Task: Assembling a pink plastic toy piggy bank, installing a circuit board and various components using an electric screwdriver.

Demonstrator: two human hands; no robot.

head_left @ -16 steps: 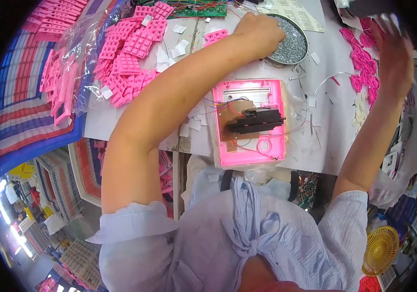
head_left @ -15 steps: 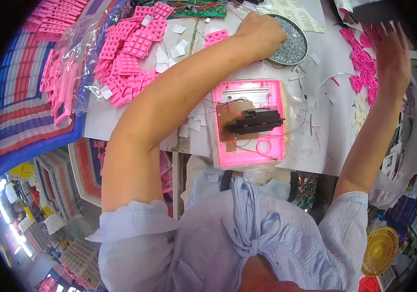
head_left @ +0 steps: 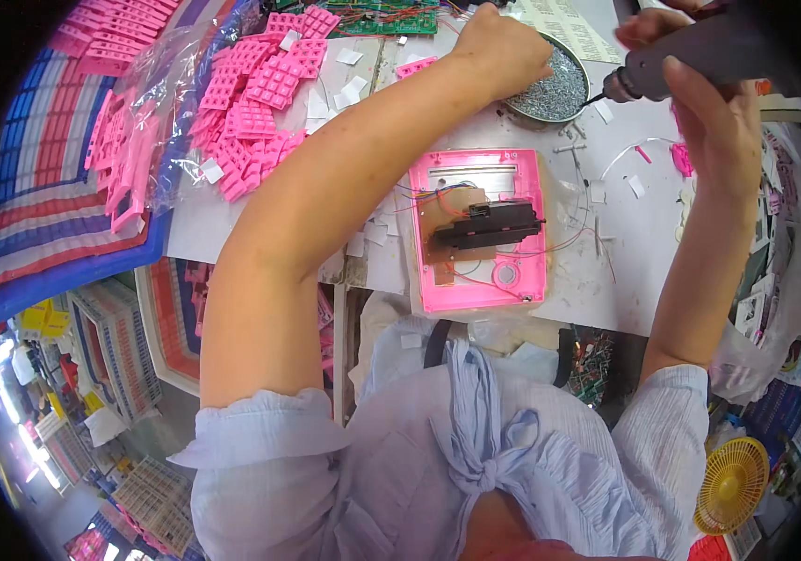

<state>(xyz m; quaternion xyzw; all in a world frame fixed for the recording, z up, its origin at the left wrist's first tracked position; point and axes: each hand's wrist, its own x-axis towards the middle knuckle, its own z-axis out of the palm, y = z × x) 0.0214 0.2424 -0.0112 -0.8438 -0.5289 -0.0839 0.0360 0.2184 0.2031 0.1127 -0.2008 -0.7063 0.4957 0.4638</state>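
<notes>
While the right grip (head_left: pixel 716 117) holds a dark driver (head_left: pixel 699 56), the pink case (head_left: pixel 461 294) lies at its eight o'clock; left grip (head_left: pixel 503 58) unclear.

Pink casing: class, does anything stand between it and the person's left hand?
Yes: the left hand is at the round tin, whose near rim lies between its fingertips and the pink casing. Nothing else visible stands between them.

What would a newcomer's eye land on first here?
Probably the pink rectangular plastic housing near centre, with an oblong black part inside. Beyond it, the left hand is at a round dish of small silvery metal pieces. At upper right, the right hand holds a dark grey power tool.
</notes>
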